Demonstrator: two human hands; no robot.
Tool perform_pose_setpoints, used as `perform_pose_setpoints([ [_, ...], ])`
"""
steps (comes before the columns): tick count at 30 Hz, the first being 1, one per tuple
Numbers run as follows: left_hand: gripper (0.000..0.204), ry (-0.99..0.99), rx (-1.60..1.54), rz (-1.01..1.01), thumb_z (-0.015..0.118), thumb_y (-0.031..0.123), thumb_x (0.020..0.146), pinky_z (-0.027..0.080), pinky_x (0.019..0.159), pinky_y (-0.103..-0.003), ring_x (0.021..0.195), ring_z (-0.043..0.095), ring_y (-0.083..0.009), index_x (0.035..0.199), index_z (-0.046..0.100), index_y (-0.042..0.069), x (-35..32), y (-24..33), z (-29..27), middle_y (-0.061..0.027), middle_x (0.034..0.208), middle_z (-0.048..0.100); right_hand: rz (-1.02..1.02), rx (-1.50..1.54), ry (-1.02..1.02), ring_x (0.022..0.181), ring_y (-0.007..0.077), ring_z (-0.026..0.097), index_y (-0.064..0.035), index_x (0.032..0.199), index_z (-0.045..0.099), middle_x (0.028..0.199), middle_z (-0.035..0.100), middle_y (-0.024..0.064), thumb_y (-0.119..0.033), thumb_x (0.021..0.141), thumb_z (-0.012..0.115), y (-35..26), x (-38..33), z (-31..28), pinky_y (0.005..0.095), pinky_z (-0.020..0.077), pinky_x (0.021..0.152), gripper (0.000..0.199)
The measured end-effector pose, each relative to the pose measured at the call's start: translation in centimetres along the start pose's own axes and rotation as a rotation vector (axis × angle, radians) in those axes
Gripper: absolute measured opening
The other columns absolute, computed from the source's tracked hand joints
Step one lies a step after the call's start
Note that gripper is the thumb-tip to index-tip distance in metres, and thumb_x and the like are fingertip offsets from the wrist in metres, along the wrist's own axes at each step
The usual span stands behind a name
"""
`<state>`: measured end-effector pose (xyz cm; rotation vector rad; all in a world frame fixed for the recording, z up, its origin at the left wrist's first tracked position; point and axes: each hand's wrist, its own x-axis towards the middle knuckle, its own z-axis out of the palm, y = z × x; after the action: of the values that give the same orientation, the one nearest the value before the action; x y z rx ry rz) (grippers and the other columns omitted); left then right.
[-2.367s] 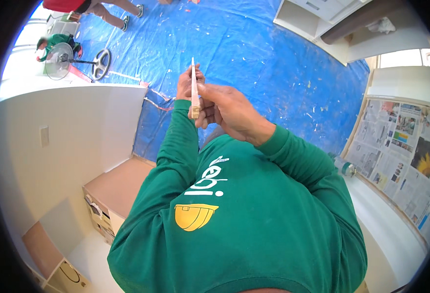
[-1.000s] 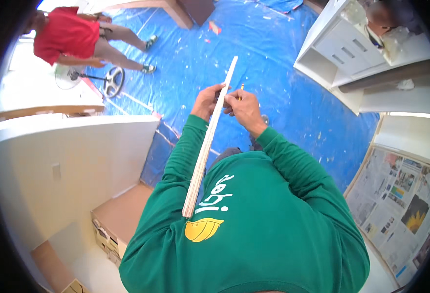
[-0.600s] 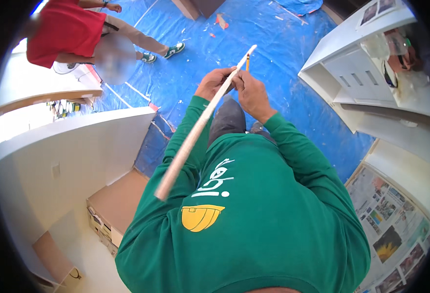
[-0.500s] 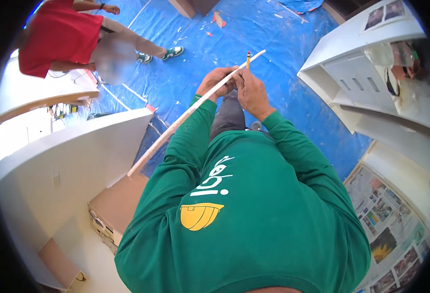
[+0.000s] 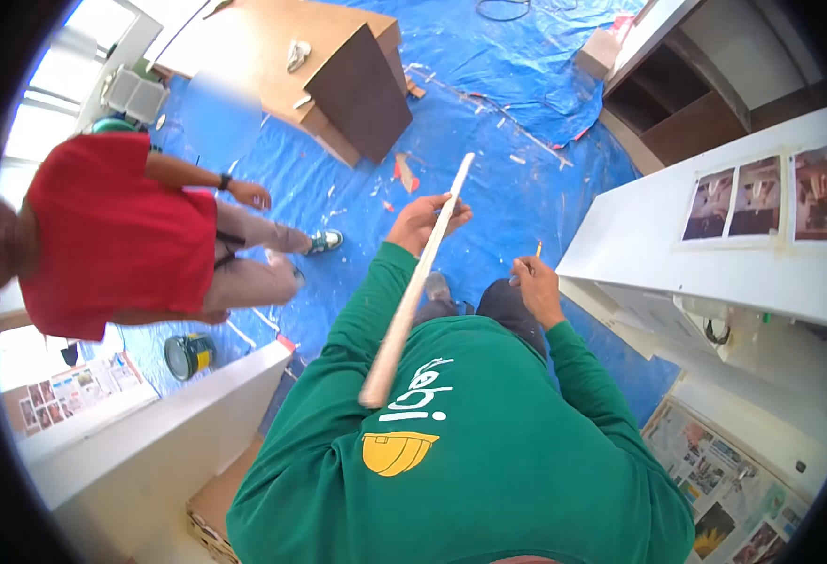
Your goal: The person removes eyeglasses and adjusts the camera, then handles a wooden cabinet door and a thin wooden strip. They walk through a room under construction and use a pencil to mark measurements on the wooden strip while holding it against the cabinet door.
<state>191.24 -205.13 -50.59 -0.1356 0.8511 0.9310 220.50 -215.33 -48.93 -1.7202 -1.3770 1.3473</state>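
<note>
A long, pale wooden strip [image 5: 412, 305] slants across the front of my green shirt, its far tip above the blue sheeting. Near that far end, my left hand [image 5: 423, 224] is closed around the strip. Lower and to the right, my right hand [image 5: 537, 289] is apart from the wood and holds a yellow pencil [image 5: 538, 249], whose end sticks up past the fingers. Most of the pencil is hidden inside that hand.
A person in a red shirt [image 5: 122, 226] stands at the left. Beyond are a brown wooden cabinet [image 5: 357, 94] and a paint can [image 5: 188, 356]. A white cabinet [image 5: 620, 240] with taped photos flanks my right; a low white wall [image 5: 169, 428] runs at left. Blue sheeting [image 5: 489, 207] covers the floor.
My right hand has come away from the strip and moved right with the pencil. The strip has swung steeper in my left hand. The view has shifted, showing more of the room ahead.
</note>
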Motion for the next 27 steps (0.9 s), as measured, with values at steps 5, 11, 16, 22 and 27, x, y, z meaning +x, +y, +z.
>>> perform_pose_setpoints([
  [5,0.029,0.165,-0.163,0.296,0.059,0.005,0.104,0.066,0.086,-0.048,0.094,0.073,-0.0405,0.121,0.054,-0.018,12.5,14.9,7.5,-0.0281,0.106,0.067,0.254,0.588,-0.134,0.077,0.0193,0.071,0.0041,0.116,0.068,0.095,0.074,0.0129,-0.037,0.108,0.059,-7.1,8.8,-1.6,0.0321,0.0577,0.070,0.043],
  [11,0.026,0.079,0.024,0.557,0.071,0.015,0.099,0.065,0.079,-0.048,0.090,0.073,-0.0323,0.114,0.061,-0.005,22.1,26.4,21.8,-0.0187,0.097,0.071,0.191,0.973,-0.427,0.096,0.0309,0.073,0.0063,0.138,0.054,0.114,0.070,0.0244,-0.064,0.106,0.043,-15.7,22.9,-9.5,0.0382,0.0614,0.080,0.078],
  [16,0.032,0.090,0.077,0.666,0.076,0.024,0.096,0.063,0.072,-0.047,0.085,0.072,-0.0273,0.116,0.063,0.003,26.9,31.7,26.8,-0.0119,0.093,0.071,0.114,0.463,-0.581,0.098,0.0277,0.072,0.0055,0.137,0.057,0.119,0.070,0.0221,-0.041,0.102,0.063,-19.2,36.6,-13.9,0.0368,0.0593,0.082,0.058],
  [22,0.032,0.163,0.093,0.697,0.077,0.023,0.096,0.064,0.079,-0.044,0.090,0.072,-0.0234,0.118,0.065,0.003,31.4,38.5,29.0,-0.0096,0.098,0.071,0.170,0.199,-0.638,0.079,0.0198,0.071,0.0048,0.126,0.064,0.098,0.073,0.0135,-0.021,0.096,0.073,-26.5,51.3,-11.3,0.0318,0.0586,0.069,0.041],
  [27,0.032,0.191,0.041,0.714,0.075,0.022,0.098,0.062,0.086,-0.043,0.098,0.072,-0.0241,0.120,0.064,0.002,36.3,45.0,27.1,-0.0106,0.106,0.072,0.064,0.028,-0.591,0.066,0.0109,0.064,0.0025,0.111,0.069,0.086,0.072,0.0081,-0.018,0.095,0.073,-27.4,64.3,-8.0,0.0268,0.0503,0.057,0.027],
])
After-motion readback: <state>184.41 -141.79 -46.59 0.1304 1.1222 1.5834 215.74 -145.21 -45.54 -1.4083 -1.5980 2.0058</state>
